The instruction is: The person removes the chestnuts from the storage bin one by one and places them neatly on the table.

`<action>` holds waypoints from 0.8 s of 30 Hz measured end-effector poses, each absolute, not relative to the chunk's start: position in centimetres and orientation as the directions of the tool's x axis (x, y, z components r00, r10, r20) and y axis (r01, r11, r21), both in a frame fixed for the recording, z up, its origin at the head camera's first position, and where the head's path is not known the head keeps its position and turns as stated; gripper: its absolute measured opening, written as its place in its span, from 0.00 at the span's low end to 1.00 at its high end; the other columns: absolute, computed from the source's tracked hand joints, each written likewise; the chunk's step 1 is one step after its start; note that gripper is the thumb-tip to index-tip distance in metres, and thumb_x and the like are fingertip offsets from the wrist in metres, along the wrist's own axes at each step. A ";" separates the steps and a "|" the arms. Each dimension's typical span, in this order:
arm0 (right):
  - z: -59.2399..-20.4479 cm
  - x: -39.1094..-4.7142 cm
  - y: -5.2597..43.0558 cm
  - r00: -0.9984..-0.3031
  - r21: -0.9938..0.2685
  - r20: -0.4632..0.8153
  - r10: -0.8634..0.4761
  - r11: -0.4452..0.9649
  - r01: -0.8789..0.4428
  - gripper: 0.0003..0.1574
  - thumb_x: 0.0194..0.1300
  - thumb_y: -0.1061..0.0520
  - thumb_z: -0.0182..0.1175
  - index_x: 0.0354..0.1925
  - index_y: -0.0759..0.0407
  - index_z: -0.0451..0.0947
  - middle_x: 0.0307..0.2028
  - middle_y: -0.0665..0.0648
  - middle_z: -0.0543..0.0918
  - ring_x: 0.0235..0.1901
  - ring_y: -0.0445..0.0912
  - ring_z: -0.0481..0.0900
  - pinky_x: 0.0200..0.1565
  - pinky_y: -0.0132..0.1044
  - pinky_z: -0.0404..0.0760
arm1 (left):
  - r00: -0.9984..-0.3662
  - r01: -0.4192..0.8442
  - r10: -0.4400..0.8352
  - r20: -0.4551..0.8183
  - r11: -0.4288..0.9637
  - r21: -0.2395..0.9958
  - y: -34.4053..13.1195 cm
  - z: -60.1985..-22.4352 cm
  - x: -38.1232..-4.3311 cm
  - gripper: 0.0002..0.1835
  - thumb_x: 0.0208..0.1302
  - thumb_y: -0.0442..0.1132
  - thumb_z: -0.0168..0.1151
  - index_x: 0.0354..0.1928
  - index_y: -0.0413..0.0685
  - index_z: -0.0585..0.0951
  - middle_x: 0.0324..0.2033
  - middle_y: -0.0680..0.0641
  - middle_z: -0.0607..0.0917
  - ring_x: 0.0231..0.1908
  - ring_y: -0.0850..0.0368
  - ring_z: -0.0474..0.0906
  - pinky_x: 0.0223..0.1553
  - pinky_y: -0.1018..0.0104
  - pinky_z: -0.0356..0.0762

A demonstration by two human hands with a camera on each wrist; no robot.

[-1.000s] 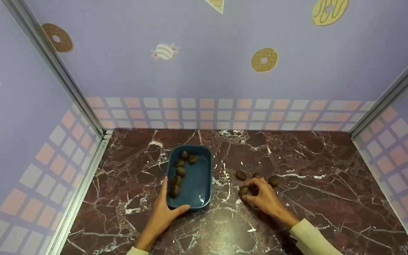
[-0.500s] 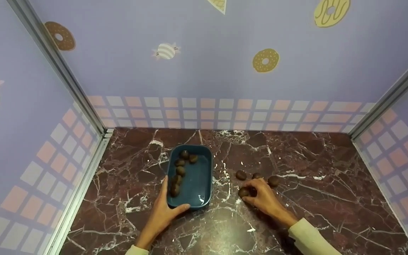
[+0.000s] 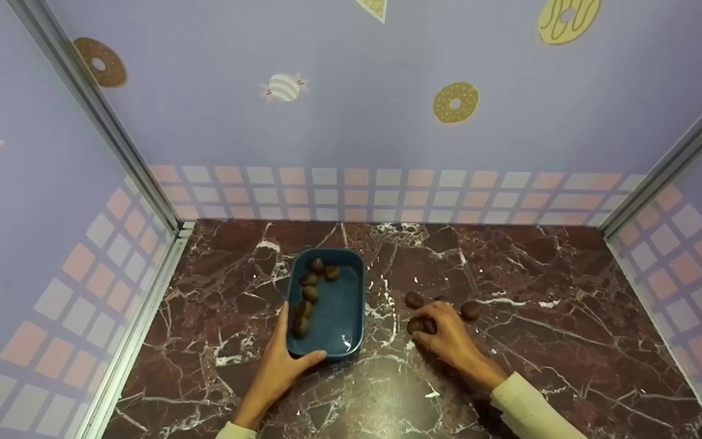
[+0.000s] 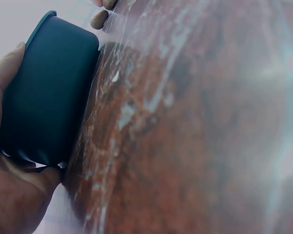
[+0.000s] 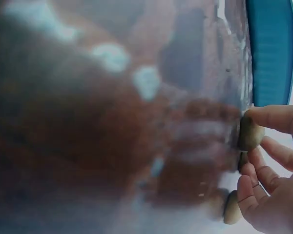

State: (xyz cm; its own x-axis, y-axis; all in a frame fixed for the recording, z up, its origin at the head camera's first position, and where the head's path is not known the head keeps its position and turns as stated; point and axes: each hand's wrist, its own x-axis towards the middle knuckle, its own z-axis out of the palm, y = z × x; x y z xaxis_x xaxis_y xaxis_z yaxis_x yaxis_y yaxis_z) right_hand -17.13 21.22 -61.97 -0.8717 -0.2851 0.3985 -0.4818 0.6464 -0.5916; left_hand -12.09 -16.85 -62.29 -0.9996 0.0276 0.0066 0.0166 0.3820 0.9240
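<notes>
A blue rectangular dish (image 3: 340, 314) stands on the marbled tabletop, with several brown chestnuts (image 3: 310, 294) lined up mostly along its left side. My left hand (image 3: 281, 360) holds the dish's near left corner, fingers along the left wall and thumb at the near rim. To the right of the dish, my right hand (image 3: 448, 338) pinches a chestnut (image 3: 416, 326) between thumb and forefinger, close over the table. The right wrist view shows this chestnut (image 5: 251, 133) between the fingertips. Loose chestnuts lie around that hand: one (image 3: 414, 299) beyond it, one (image 3: 470, 310) to its right, and another mostly hidden behind it.
A patterned lilac wall (image 3: 351, 134) rises at the table's back edge, with side walls left and right. Metal rails (image 3: 138, 171) run up the corners. Dark red marbled tabletop (image 3: 540, 353) extends around the dish and chestnuts.
My right hand and the pinched chestnut have shifted slightly left and away from me. The left hand and the dish stay where they were.
</notes>
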 end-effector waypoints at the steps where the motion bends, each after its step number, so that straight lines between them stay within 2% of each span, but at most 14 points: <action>1: -61.7 -17.1 21.1 -0.873 -0.594 0.396 -0.286 0.645 -0.481 0.22 0.52 0.68 0.83 0.46 0.63 0.90 0.45 0.57 0.88 0.47 0.53 0.81 0.52 0.52 0.79 | -1.000 0.019 0.028 0.009 0.382 0.924 -16.9 -62.3 -12.1 0.71 0.59 0.52 0.87 0.92 0.53 0.44 0.88 0.35 0.48 0.85 0.32 0.48 0.81 0.30 0.51; 8: -59.8 -17.2 20.0 -0.853 -0.591 0.421 -0.308 0.620 -0.515 0.22 0.56 0.68 0.83 0.48 0.64 0.88 0.49 0.57 0.87 0.51 0.52 0.81 0.56 0.52 0.82 | -0.999 0.038 0.034 0.027 0.394 0.918 -16.8 -62.1 -12.1 0.72 0.59 0.53 0.87 0.92 0.53 0.44 0.88 0.35 0.48 0.85 0.32 0.48 0.81 0.31 0.50; 18: -57.3 -17.4 16.6 -0.791 -0.564 0.478 -0.382 0.557 -0.610 0.24 0.57 0.66 0.84 0.51 0.61 0.88 0.49 0.58 0.87 0.49 0.51 0.81 0.51 0.48 0.84 | -0.999 0.043 0.046 0.027 0.385 0.922 -16.8 -62.0 -12.2 0.71 0.60 0.52 0.87 0.92 0.53 0.44 0.88 0.35 0.47 0.85 0.31 0.48 0.80 0.29 0.53; 24: -56.3 -17.8 14.3 -0.767 -0.572 0.463 -0.444 0.512 -0.641 0.23 0.60 0.63 0.82 0.52 0.60 0.87 0.52 0.59 0.86 0.53 0.51 0.81 0.56 0.48 0.84 | -0.999 0.017 0.042 0.001 0.395 0.918 -17.0 -62.2 -12.1 0.71 0.62 0.54 0.86 0.92 0.53 0.43 0.88 0.35 0.46 0.85 0.31 0.47 0.80 0.28 0.54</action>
State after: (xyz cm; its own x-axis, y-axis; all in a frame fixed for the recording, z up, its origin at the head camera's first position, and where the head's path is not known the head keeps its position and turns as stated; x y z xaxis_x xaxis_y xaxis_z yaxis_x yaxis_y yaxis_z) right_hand -17.77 14.33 -56.30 -0.7672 -0.4444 0.4625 -0.6412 0.5118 -0.5718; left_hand -12.09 -16.95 -62.25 -0.9991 0.0424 0.0006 0.0173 0.3954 0.9183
